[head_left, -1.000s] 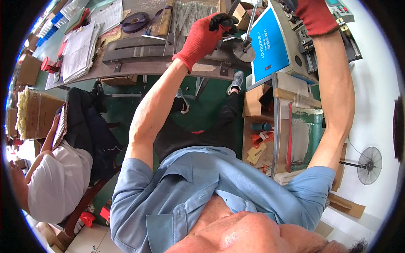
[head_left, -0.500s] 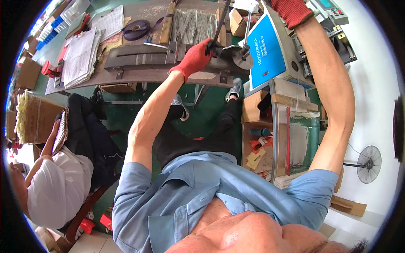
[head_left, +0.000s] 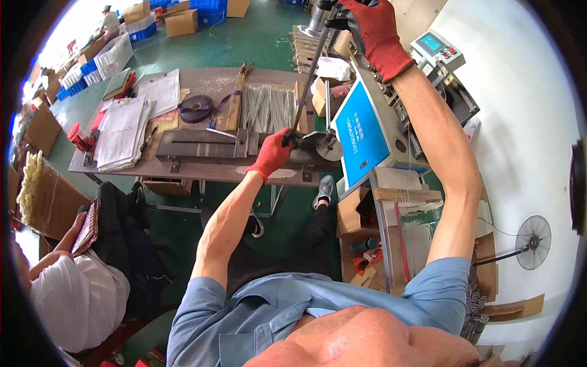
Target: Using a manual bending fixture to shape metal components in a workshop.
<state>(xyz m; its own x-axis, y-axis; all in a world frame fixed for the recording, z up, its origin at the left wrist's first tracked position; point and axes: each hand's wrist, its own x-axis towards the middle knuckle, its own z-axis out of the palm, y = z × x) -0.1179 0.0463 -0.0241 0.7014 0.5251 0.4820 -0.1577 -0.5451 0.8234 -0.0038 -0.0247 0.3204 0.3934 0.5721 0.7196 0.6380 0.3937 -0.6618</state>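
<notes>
As the left hand (head_left: 273, 153) clasped the dark rod (head_left: 311, 78) low, the right hand (head_left: 374, 38) gripped it higher, probably for steadiness.

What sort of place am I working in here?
Probably a small factory or workshop: there's a boxy grey machine with a flat blue side panel, a layer of thin silvery strands on a brown workbench, and blue plastic crates.

A workroom with a green floor (head_left: 251, 49) and a plain white wall (head_left: 529, 147) along the right, where a round fan (head_left: 533, 243) shows. A brown table (head_left: 211, 82) stands left of centre; cardboard boxes (head_left: 181, 22) sit on the floor beyond. Bright white light (head_left: 76, 21) fills the upper left.
</notes>
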